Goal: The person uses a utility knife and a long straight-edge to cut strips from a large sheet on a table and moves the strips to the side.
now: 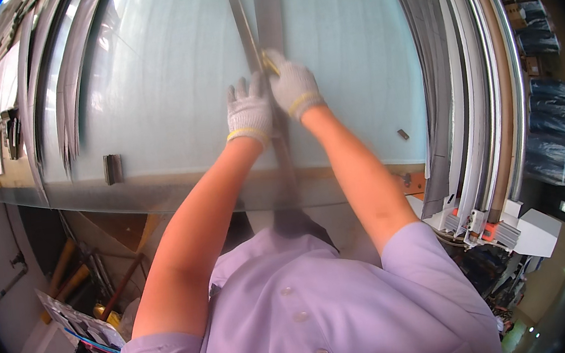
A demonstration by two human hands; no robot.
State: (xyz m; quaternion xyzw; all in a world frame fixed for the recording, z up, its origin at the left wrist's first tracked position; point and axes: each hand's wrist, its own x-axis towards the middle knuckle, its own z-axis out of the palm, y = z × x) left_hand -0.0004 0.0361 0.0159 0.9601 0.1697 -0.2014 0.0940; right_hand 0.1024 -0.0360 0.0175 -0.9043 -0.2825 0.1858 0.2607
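Note:
My left hand [249,109], in a white knit glove with a yellow cuff line, lies flat with its fingers apart. Its index-finger side rests on a long narrow metal straightedge [239,14]; the thumb is hidden. Just to its right, my gloved right hand [295,83] is closed around a yellow-handled tool [270,63], probably a utility knife, held against the straightedge's right side. The tool's tip is blurred. A long grey strip [268,5] runs under my right hand and towards my body, slightly blurred at the near end.
The glass-like sheet [171,74] covers the table. Grey strips lie at left [76,85] and right [428,55]. Two small pieces, a metal block [113,168] and a dark chip [402,134], sit near the front. Long rails [485,75] flank the right side; wrapped rolls [548,120] stand beyond.

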